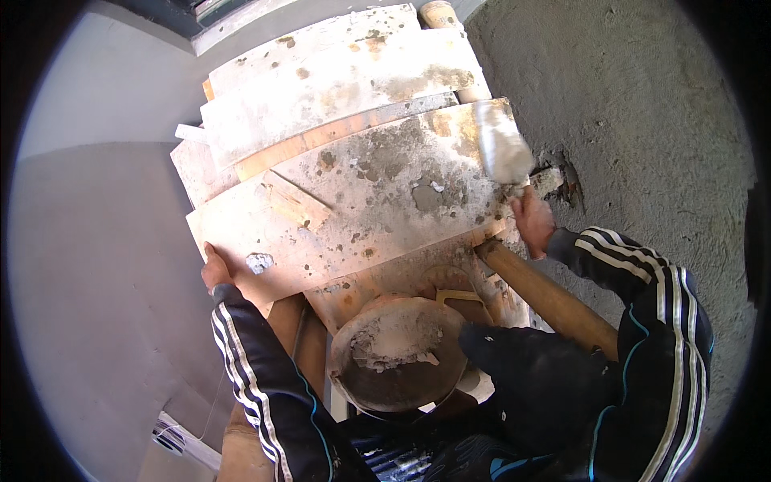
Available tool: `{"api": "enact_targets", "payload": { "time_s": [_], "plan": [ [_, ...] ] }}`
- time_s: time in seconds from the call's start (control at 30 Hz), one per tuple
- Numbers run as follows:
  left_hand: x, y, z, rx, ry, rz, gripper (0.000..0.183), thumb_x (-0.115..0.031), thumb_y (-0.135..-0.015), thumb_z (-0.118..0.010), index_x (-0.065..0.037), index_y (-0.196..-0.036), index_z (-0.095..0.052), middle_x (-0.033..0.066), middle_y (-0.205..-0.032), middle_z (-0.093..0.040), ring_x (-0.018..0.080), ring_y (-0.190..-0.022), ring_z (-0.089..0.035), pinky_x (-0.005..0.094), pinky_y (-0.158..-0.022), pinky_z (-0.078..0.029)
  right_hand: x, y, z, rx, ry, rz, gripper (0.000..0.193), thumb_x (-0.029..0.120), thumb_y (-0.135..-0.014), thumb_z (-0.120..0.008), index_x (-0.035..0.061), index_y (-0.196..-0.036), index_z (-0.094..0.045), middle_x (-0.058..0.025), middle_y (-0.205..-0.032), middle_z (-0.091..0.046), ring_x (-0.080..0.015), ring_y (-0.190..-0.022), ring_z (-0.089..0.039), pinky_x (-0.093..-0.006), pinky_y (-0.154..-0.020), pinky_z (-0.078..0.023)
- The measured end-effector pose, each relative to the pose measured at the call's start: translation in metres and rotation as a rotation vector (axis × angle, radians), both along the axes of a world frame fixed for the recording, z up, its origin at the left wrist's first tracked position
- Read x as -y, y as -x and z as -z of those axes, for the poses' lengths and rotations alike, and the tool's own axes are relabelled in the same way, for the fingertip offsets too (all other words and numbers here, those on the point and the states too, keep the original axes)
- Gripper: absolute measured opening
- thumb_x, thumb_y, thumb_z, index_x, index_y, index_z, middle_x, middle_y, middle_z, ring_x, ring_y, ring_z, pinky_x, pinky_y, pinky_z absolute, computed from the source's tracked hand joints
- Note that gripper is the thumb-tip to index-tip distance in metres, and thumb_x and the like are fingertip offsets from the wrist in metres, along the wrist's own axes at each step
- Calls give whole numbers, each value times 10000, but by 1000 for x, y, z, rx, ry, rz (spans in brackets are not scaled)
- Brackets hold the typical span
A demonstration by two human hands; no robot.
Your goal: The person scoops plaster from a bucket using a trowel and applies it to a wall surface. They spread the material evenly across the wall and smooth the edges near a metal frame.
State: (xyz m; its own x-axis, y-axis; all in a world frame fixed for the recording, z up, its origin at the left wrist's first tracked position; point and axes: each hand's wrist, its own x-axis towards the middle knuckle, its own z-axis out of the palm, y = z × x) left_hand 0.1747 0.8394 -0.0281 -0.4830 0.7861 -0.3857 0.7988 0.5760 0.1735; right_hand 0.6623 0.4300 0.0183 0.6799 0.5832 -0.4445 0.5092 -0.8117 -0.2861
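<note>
My right hand (534,221) is closed round the handle of a trowel (506,153). Its pale blade, smeared by motion, lies over the right end of a mortar-spattered board (361,209), close to the rough wall. At the board's left edge, my left hand (215,269) grips the rim with a digit on top; the other fingers are mostly hidden. A small loose strip of wood (293,201) rests on the board, with grey mortar patches (393,153) to its right. Below the board, near my body, stands a round bucket (397,353) with mortar residue inside.
More stained boards (337,72) are layered behind. Wooden poles (554,297) run beneath the platform. A rough grey wall (626,104) rises on the right, with a broken hole (569,181) beside the board; a smoother grey wall (104,241) stands left. A cylindrical container (438,14) sits at the far end.
</note>
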Motion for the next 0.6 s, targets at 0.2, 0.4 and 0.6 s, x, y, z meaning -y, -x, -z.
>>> {"api": "enact_targets", "payload": {
  "time_s": [0.2,0.4,0.6],
  "plan": [
    [-1,-10,-8,-142,-14,-63,923,-740,-813,-315,60,-1238,-493,214,-1271,-519,365,-1213,-458,464,-1041,-290,-17,17,5,-33,67,-44,326,244,-880,-523,-32,-1040,-454,-270,-743,-599,-467,-700,-578,-552,-641,-454],
    [4,-15,-5,-199,-5,-84,909,-724,-812,-342,47,-1283,-437,248,-1304,-469,385,-1240,-413,463,-1045,-287,-62,53,-28,-221,9,-535,295,243,-889,-513,-3,-1022,-420,-245,-686,-598,-442,-637,-590,-525,-597,-472],
    [21,-36,-20,-497,-403,-349,848,-672,-757,-525,-73,-1343,-395,315,-1357,-338,425,-1290,-304,515,-1048,-231,-44,18,-11,-194,-212,-180,271,238,-882,-537,5,-1006,-473,-153,-606,-580,-317,-544,-585,-424,-546,-482]
  ]
}}
